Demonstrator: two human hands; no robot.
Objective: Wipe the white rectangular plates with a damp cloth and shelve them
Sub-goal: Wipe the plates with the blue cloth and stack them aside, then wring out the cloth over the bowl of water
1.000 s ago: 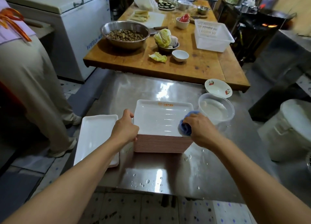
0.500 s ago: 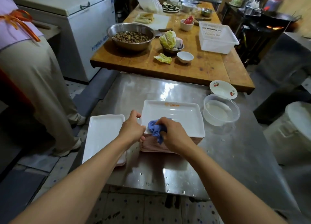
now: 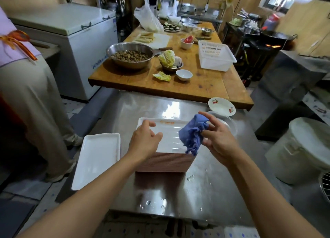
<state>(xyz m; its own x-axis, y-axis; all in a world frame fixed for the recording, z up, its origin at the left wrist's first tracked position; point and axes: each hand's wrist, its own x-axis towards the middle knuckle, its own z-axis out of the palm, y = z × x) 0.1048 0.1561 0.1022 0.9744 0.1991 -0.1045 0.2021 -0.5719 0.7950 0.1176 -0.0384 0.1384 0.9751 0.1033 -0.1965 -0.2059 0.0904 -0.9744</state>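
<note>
A tall stack of white rectangular plates (image 3: pixel 169 141) with pinkish-brown edges stands on the steel table (image 3: pixel 205 193). My right hand (image 3: pixel 217 139) holds a crumpled blue cloth (image 3: pixel 192 134) lifted above the stack's right side. My left hand (image 3: pixel 144 139) hovers over the stack's left edge with fingers loosely curled, gripping nothing. A single white rectangular plate (image 3: pixel 97 159) lies flat to the left of the stack, overhanging the table's left edge.
A clear bowl of water (image 3: pixel 230 125) and a small cherry-patterned dish (image 3: pixel 221 106) sit right of the stack. A wooden table (image 3: pixel 205 87) with food bowls and a white basket (image 3: pixel 215 58) lies beyond. A person (image 3: pixel 26 94) stands at left; a white bucket (image 3: pixel 303 148) at right.
My right hand has lifted the blue cloth off the top plate and moved it up to the right. My left hand has let go of the stack's edge and risen.
</note>
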